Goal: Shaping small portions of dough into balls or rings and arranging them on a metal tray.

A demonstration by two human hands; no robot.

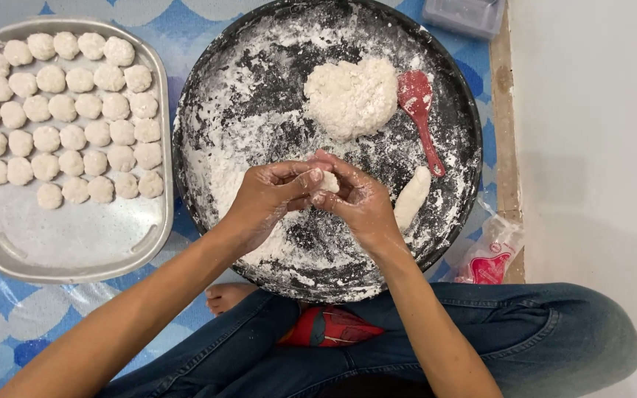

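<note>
My left hand (pixel 267 197) and my right hand (pixel 359 203) meet over a round black floured pan (pixel 208 147), fingertips pinching one small piece of white dough (pixel 328 180) between them. Behind the hands a large lump of dough (pixel 352 96) rests in the pan, with a red spoon (pixel 422 110) to its right. A short roll of dough (pixel 413 197) lies just right of my right hand. Both hands are dusted with flour.
A rectangular metal tray (pixel 75 236) at the left holds several rows of small flattened dough balls (pixel 68 110). A plastic packet (pixel 492 254) lies at the pan's right, a grey container (pixel 466 15) at the top. My jeans-clad legs (pixel 525 332) cross below the pan.
</note>
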